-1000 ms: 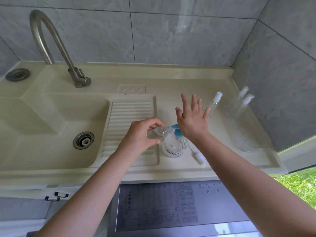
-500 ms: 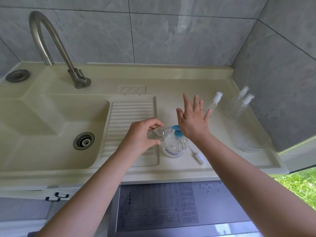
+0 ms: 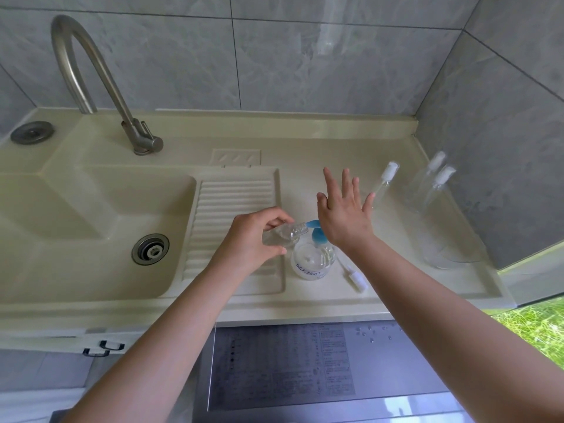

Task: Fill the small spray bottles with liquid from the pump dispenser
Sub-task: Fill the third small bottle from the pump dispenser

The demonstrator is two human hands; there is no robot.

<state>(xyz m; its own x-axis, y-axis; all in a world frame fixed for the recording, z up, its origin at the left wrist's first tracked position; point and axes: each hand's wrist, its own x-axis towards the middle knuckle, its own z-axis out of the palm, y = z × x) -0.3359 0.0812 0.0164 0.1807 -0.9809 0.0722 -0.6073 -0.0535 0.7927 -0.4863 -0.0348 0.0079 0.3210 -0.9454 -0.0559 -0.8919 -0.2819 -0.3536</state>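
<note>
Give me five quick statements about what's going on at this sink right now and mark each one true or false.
1. The left hand holds a small clear bottle tilted with its open neck at the blue pump spout. True.
2. The right hand grips the pump dispenser by its body. False: its fingers are spread and straight, with the palm over the pump head.
3. A loose spray cap with its tube lies on the counter to the right of the dispenser. True.
4. The capped spray bottles stand inside the sink basin. False: they are on the counter by the right wall.
5. Water runs from the faucet. False: no stream shows.
</note>
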